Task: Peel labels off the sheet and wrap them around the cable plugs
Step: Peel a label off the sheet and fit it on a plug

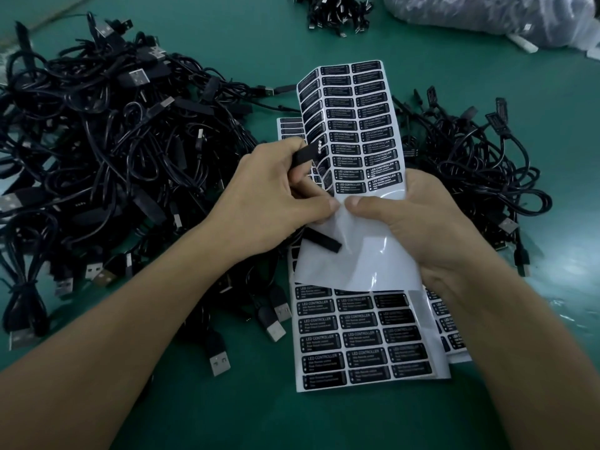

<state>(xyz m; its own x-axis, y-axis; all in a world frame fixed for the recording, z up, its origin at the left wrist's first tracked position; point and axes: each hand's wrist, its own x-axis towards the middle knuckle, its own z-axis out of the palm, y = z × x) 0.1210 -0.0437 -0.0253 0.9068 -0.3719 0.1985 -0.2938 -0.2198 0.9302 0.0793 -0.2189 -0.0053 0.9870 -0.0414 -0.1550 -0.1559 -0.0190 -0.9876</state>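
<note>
A label sheet is held up over a green table by two bare hands, seen from above. The right hand is wrapped around the sheet's right edge from behind, its thumb laid across the bare white backing just below the last row of black labels. The left hand is curled around a black plug, gripped between fingers and palm with its row of metal pins pointed at the sheet's left edge. The left thumb is stretched to the backing, its tip just beside the right thumb's tip. Both forearms are angled in from the lower corners. The sheet is bowed, its labelled upper part raised and its left column bent back. A second plug is seen under the left hand, against the backing; whether it is held cannot be told. More sheets are spread flat on the table beneath. A heap of cables is piled at left and a second heap at right. A smaller bunch and a plastic bag are set at the far edge.
</note>
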